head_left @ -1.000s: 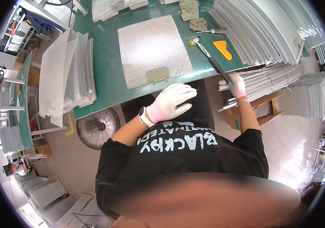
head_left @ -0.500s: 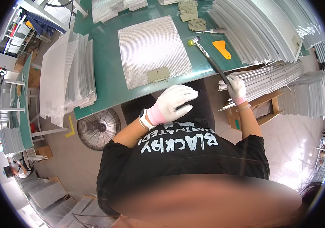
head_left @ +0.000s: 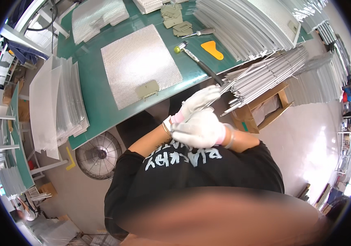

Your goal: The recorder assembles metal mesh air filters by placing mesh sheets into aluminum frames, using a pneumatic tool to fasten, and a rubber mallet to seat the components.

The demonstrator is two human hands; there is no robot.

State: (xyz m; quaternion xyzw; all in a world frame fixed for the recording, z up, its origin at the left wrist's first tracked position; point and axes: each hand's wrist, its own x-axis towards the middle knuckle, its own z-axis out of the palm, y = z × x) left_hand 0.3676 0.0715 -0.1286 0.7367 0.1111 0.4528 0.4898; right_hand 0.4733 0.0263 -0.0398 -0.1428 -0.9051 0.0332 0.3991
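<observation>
Hammer (head_left: 205, 68) just beyond gloved hands (head_left: 200, 129), mesh sheet (head_left: 136, 61) ahead to their left

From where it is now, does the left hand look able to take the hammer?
Probably yes: the left hand has its fingertips near the end of the hammer, which sticks out past the table edge, and nothing seems to block them.

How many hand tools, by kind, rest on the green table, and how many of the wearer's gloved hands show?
Hammer: 1
Screwdriver: 1
Orange scraper: 1
Gloved left hand and right hand: 2
Total: 5
</observation>
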